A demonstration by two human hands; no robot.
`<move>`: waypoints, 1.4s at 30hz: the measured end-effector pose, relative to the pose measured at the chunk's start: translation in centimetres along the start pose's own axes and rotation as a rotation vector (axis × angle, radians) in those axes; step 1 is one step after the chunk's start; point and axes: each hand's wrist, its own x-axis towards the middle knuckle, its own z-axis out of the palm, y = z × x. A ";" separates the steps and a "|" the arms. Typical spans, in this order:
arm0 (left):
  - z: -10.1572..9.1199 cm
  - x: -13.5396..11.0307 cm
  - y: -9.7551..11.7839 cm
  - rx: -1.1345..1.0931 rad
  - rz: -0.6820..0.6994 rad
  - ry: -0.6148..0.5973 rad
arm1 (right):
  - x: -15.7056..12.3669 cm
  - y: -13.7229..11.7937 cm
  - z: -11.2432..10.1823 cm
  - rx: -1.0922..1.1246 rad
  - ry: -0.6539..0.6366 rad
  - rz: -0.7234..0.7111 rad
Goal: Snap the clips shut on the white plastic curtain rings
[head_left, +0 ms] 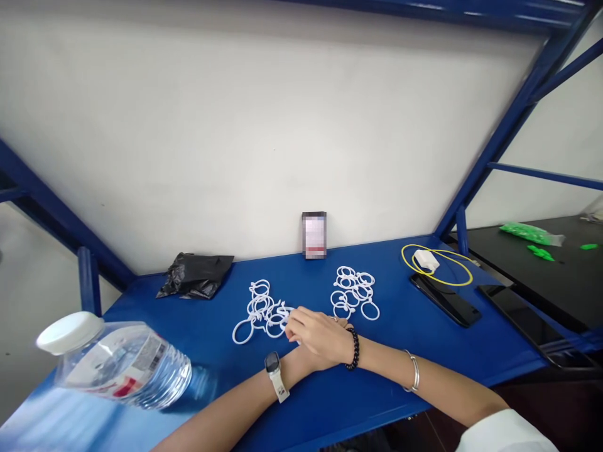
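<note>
My forearms cross over the blue tabletop. On top, my right hand (320, 334) reaches left, its fingers curled at the edge of a loose pile of white plastic rings (259, 307). Whatever those fingers hold, if anything, is hidden. Beneath it, my left hand (315, 360) points right; the right hand covers most of it. Only some fingers of the left hand show, close to a second pile of white rings (354, 292). The rings in both piles overlap, and several have small knobs. A watch (274, 370) is on my left wrist, a black bead bracelet (353, 349) on my right.
A water bottle (127, 364) stands front left, and a black plastic bag (195, 275) lies behind. A small box (314, 235) leans at the wall. To the right are a yellow cable (464, 263), a white adapter (426, 260), a black phone (445, 300) and a dark tablet-like device (518, 317).
</note>
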 end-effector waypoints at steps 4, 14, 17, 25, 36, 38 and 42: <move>-2.4 0.0 -1.4 -0.042 0.384 -0.271 | -0.8 2.8 -4.1 0.165 0.057 0.022; -4.7 0.4 -1.3 0.007 0.705 -0.079 | -0.7 7.2 -4.9 0.755 0.189 0.339; -5.4 0.7 -1.9 -0.075 0.637 0.197 | -1.0 7.5 -5.5 0.747 0.177 0.345; -6.8 3.7 -4.9 -0.158 0.231 0.188 | -2.0 8.5 -6.7 0.656 0.294 0.358; -6.2 3.8 -5.3 -0.557 -0.003 0.026 | -1.9 7.8 -5.1 0.641 0.207 0.387; -6.4 3.9 -5.3 -0.637 -0.072 0.087 | -1.9 7.7 -5.0 0.626 0.179 0.376; -6.5 3.9 -5.2 -0.728 -0.096 0.069 | -1.8 7.3 -5.0 0.566 0.201 0.350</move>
